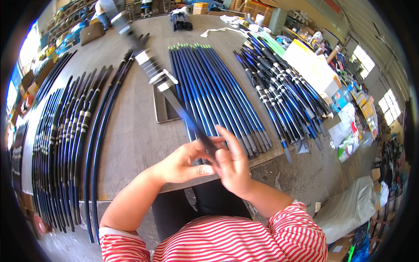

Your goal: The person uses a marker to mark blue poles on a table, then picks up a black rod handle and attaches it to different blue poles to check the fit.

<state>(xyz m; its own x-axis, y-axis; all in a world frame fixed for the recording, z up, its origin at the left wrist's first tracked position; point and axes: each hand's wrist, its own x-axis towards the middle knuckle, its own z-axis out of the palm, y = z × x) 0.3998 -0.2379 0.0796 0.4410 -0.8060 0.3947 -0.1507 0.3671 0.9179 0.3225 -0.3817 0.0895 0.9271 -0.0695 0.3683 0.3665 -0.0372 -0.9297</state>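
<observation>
A dark blue and black fishing rod (187, 117) slants up and away to the left from my hands, its far part blurred. White bands and a light reel seat (163, 81) sit along its middle. My right hand (235, 170) is closed around the near end, with the index finger raised. Just to its left, my left hand (181, 161) curls loosely about the same end, fingers partly behind the rod and thumb stretched below it. Under the raised rod, a row of blue rod sections (218, 102) lies side by side on the table.
Banded rods (65, 131) lie at the left, beside two long blue ones (98, 144). More finished-looking rods (279, 87) are heaped at the right. A shallow tray (168, 121) rests mid-table (135, 135). The table's near edge runs before my legs; a white box (312, 67) stands beyond the right heap.
</observation>
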